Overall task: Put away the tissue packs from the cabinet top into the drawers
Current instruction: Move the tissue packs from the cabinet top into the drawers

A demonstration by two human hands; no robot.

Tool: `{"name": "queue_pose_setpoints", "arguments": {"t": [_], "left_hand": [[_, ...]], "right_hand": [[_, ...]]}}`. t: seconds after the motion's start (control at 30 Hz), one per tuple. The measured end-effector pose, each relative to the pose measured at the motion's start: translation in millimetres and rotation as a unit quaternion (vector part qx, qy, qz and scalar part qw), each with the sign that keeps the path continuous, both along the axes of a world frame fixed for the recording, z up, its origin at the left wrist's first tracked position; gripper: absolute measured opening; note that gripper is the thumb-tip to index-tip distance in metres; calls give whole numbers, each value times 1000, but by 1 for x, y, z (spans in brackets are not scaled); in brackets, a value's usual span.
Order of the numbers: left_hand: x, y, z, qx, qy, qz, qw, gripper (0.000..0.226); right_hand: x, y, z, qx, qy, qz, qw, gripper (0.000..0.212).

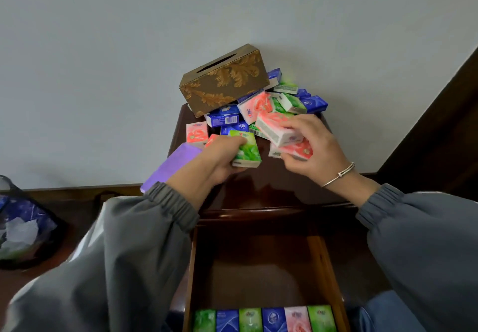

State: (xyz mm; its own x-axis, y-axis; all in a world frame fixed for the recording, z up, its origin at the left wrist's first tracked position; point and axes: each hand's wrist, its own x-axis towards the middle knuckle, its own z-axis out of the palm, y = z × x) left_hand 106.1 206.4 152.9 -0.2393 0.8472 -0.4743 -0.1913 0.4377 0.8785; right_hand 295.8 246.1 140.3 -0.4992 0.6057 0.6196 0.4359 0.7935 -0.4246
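A heap of small tissue packs in blue, green and pink covers the back of the dark wooden cabinet top. My left hand is closed around a green pack at the front of the heap. My right hand grips a pink pack, with another pink pack under its fingers. Below, the top drawer is pulled out. A row of several upright packs stands along its near edge.
A brown and gold tissue box stands tilted at the back of the cabinet top against the wall. A purple pack hangs over the cabinet's left edge. On the floor to the left sits a dark bin with paper in it.
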Motion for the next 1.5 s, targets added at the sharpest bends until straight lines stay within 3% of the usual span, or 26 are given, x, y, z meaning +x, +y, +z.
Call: {"name": "queue_pose_setpoints", "arguments": {"t": [0.13, 0.2, 0.4, 0.63, 0.73, 0.9, 1.0, 1.1, 1.2, 1.3, 1.33, 1.4, 1.5], "left_hand": [[28, -9, -7, 19, -111, -53, 992, 40], [34, -13, -14, 22, -104, -83, 991, 50], [44, -29, -32, -9, -58, -90, 994, 51], [30, -36, -40, 14, -119, -21, 993, 22], [26, -38, -41, 13, -145, 25, 989, 13], [25, -43, -48, 26, -156, 17, 987, 10], [31, -45, -50, 44, -138, -2, 990, 25], [40, -41, -50, 61, -74, -5, 995, 43], [43, -39, -44, 56, -120, 4, 991, 56], [42, -38, -41, 57, -137, -22, 989, 97], [40, -37, -41, 69, -141, -25, 987, 99], [35, -35, -42, 81, -135, -21, 987, 80], [26, -31, -47, 96, -126, 0, 987, 42]], "right_hand": [[12, -20, -1, -2, -71, 20, 997, 50], [16, -28, -2, -9, -87, 23, 996, 51], [18, -47, -13, -64, -114, 58, 990, 51], [26, -54, -26, -186, 2, -2, 983, 74], [32, -49, -32, -209, 20, -64, 976, 51], [30, -38, -31, -293, 175, -126, 931, 27], [13, -38, -27, -307, 196, -108, 925, 26], [-12, -42, -28, -268, 145, -109, 946, 29], [-32, -44, -26, -289, 109, -117, 944, 29], [-43, -48, -26, -300, 62, -91, 948, 39], [-46, -49, -26, -333, 73, -67, 938, 42], [-48, -50, -20, -443, 138, -6, 886, 46], [-37, -37, -9, -576, 277, 125, 759, 39]]}}
